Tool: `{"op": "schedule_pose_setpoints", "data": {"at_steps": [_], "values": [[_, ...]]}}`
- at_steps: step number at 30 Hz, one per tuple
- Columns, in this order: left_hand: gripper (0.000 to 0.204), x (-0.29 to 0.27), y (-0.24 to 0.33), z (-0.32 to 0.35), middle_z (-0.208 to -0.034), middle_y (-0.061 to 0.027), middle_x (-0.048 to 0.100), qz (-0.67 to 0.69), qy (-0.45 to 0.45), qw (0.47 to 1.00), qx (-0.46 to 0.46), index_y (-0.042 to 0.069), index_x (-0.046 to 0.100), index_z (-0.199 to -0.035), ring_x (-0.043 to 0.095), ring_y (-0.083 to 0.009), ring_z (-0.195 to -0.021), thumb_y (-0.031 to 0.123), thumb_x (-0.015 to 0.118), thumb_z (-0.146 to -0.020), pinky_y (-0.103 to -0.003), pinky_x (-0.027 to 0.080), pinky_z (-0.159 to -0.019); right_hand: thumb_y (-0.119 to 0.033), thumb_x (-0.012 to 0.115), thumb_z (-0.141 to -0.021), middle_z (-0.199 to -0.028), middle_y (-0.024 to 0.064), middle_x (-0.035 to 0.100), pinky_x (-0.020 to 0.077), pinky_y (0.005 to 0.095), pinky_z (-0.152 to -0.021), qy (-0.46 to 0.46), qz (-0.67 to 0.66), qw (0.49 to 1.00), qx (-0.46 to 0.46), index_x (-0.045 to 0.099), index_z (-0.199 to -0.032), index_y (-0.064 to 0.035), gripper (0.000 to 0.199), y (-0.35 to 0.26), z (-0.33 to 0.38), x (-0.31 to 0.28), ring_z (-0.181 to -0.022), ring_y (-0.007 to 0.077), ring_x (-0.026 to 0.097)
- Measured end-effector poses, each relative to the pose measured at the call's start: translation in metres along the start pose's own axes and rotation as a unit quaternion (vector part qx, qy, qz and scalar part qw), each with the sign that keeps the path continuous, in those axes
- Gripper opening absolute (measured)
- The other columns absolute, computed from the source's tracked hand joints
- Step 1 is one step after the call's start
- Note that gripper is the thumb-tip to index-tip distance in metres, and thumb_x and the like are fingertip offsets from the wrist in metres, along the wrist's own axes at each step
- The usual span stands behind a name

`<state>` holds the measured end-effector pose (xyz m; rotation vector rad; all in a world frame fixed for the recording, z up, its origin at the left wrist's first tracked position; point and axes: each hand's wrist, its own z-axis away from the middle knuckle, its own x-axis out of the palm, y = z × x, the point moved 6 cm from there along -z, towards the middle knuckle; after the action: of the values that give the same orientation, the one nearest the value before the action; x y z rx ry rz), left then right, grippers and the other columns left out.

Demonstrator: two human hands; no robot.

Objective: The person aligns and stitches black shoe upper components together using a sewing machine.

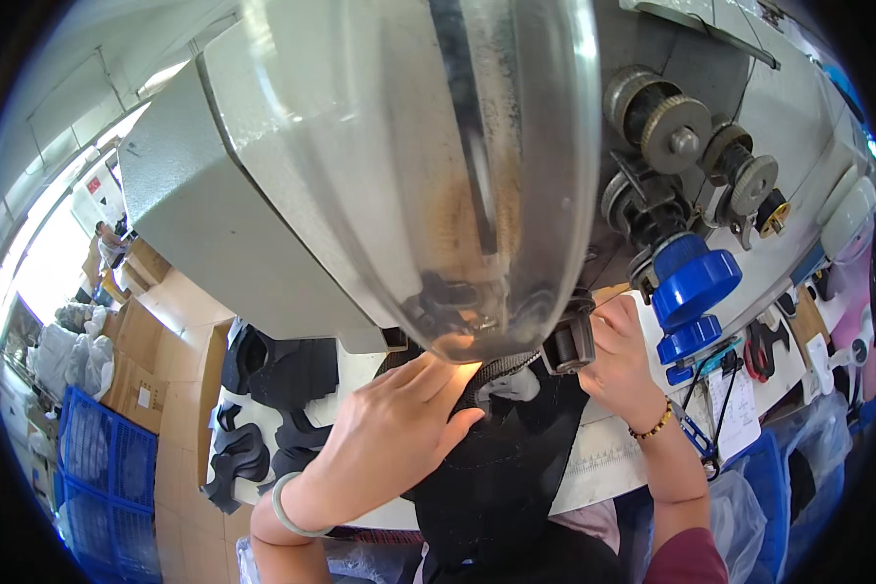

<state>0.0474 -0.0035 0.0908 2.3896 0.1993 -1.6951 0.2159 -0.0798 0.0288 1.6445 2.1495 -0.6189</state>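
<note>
A sewing machine [263, 224] fills the upper middle, with a clear plastic guard [380, 127] in front of its needle area. Black fabric piece [496, 477] lies under it and hangs toward me, a mesh-like grey edge at its top. My left hand [389, 428] rests on the fabric's left side, fingers stretched together and thumb apart; its fingertips are partly behind the guard, in lamp light. Close to the right of the metal presser part [566, 341], my right hand [618, 355] has curled fingers. What they hold, if anything, is hidden.
Stacked black cut pieces [282, 375] lie left on the white table [603, 467]. Tension knobs [672, 131] and blue plastic parts [696, 287] jut out at upper right. Red-handled scissors [764, 350] and a paper [735, 409] lie right. Blue crates [107, 453] and cardboard boxes [136, 360] stand left.
</note>
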Motion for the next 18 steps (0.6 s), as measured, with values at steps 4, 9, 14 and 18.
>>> {"op": "schedule_pose_setpoints", "data": {"at_steps": [4, 9, 14, 18], "values": [[0.025, 0.004, 0.013, 0.007, -0.093, -0.0117, 0.054, -0.066, 0.078, 0.994, 0.024, -0.006, 0.059, -0.091, 0.058, -0.0259, -0.095, 0.007, 0.064, -0.07, -0.031, 0.05, -0.081, 0.001, 0.063, -0.054, -0.089, 0.0009, 0.057, 0.0405, 0.0398, -0.077, 0.002, 0.03, 0.997, -0.072, 0.064, -0.083, -0.0076, 0.031, -0.021, -0.006, -0.01, -0.088, 0.0224, 0.052], [0.028, 0.026, 0.007, 0.014, -0.103, -0.0155, 0.06, -0.103, 0.179, 0.978, -0.003, -0.006, 0.059, -0.096, 0.06, -0.0299, -0.097, -0.001, 0.063, -0.07, -0.036, 0.05, -0.083, 0.001, 0.064, -0.056, -0.091, -0.0003, 0.057, 0.041, 0.0371, -0.076, -0.035, 0.042, 0.995, -0.086, 0.067, -0.092, -0.0099, 0.038, -0.037, -0.007, -0.014, -0.085, 0.0211, 0.053], [0.03, 0.041, -0.012, 0.012, -0.098, -0.0159, 0.059, -0.113, 0.293, 0.949, 0.033, -0.007, 0.06, -0.094, 0.061, -0.0303, -0.097, -0.001, 0.064, -0.065, -0.038, 0.051, -0.084, 0.001, 0.065, -0.058, -0.088, 0.001, 0.056, 0.0398, 0.037, -0.071, -0.046, 0.046, 0.995, -0.078, 0.067, -0.098, -0.0093, 0.041, -0.045, -0.006, -0.013, -0.08, 0.0237, 0.051], [0.025, 0.042, -0.021, 0.011, -0.092, -0.015, 0.063, -0.084, 0.359, 0.928, 0.05, -0.005, 0.063, -0.089, 0.065, -0.0297, -0.09, -0.005, 0.06, -0.065, -0.038, 0.053, -0.08, 0.003, 0.066, -0.06, -0.089, 0.0027, 0.056, 0.0385, 0.0374, -0.068, -0.031, 0.029, 0.997, -0.067, 0.065, -0.102, -0.0084, 0.044, -0.047, -0.003, -0.009, -0.079, 0.0245, 0.051]]}}
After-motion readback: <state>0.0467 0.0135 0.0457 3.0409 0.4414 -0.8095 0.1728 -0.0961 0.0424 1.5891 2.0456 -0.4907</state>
